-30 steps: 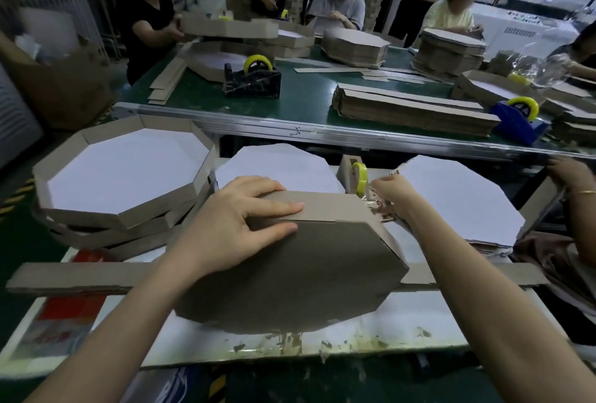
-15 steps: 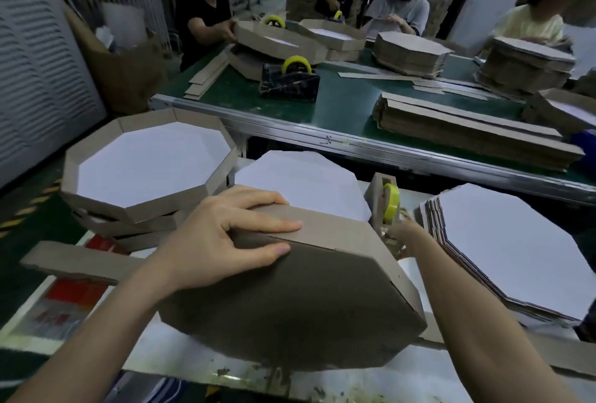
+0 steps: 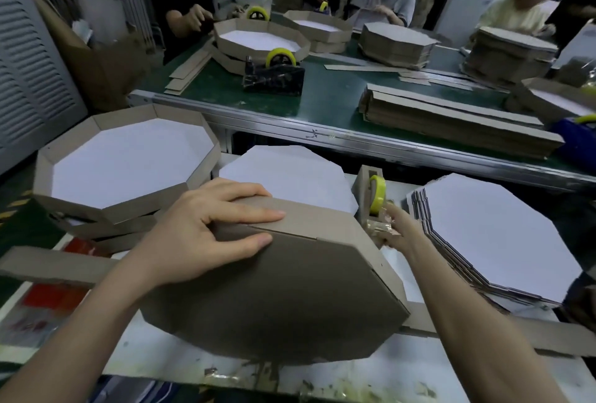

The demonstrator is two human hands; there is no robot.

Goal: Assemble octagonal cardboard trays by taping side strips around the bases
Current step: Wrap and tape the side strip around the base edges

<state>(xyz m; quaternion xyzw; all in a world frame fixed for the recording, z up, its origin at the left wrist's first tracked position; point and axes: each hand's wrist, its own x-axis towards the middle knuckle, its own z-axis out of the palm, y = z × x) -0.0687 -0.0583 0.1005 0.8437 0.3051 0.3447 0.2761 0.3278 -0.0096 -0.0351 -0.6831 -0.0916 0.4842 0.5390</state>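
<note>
Shows two bare hands, left hand (image 3: 206, 228) and right hand (image 3: 398, 231), low centre; one upturned brown octagonal cardboard tray (image 3: 290, 299); two stacks of white-faced octagonal cardboard bases (image 3: 493, 235); three tape dispensers with yellow rolls (image 3: 274, 78); three seated people (image 3: 183, 9), top.

A scuffed white worktable (image 3: 322, 373) carries an upturned tray (image 3: 290, 289) under the left hand (image 3: 206, 225), finished trays (image 3: 125, 161) stacked left of it, a tape dispenser (image 3: 371, 196) touching the right hand (image 3: 398, 230), and white bases (image 3: 496, 235) piled to that hand's right.
</note>
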